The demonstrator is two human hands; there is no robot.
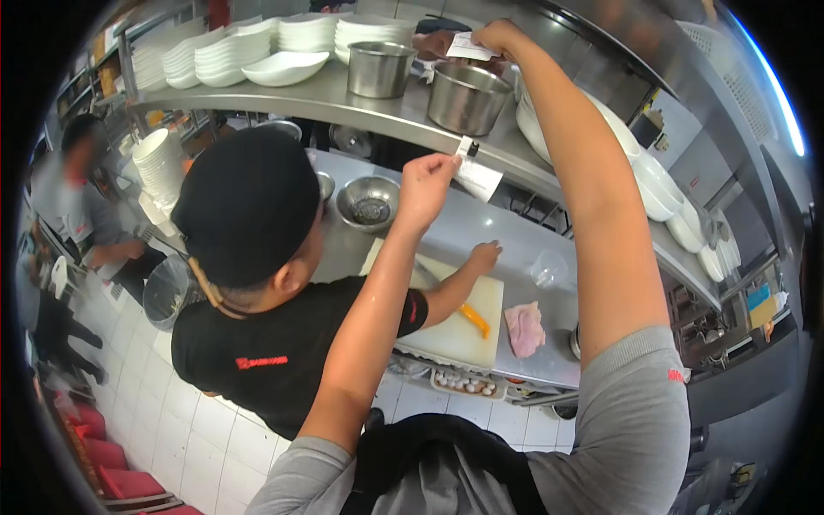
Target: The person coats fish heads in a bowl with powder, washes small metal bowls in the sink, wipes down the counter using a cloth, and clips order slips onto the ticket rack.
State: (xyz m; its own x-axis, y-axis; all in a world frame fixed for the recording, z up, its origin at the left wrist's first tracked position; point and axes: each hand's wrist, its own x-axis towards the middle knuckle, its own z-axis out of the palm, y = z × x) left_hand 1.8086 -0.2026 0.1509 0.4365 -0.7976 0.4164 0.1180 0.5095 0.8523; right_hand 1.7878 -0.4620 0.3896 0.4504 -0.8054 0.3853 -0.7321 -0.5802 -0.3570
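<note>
My left hand (429,184) is raised to the front edge of the steel shelf. Its fingertips pinch the edge of a printed paper slip (481,178), beside a small black clip (472,149). Higher up, my right hand (502,39) reaches over the shelf and is closed on another white paper slip (468,46). Just below that hand stands a deep steel pot (468,101), with a smaller steel pot (380,70) to its left. Whether the left slip is still in the clip, I cannot tell.
A co-worker in a black cap (249,206) stands close on my left, one hand (486,255) over the counter. A white cutting board (481,296) bears a yellow-orange strip; a pink cloth (525,330) lies beside it. Stacked white dishes (227,60) and large bowls (657,189) fill the shelf.
</note>
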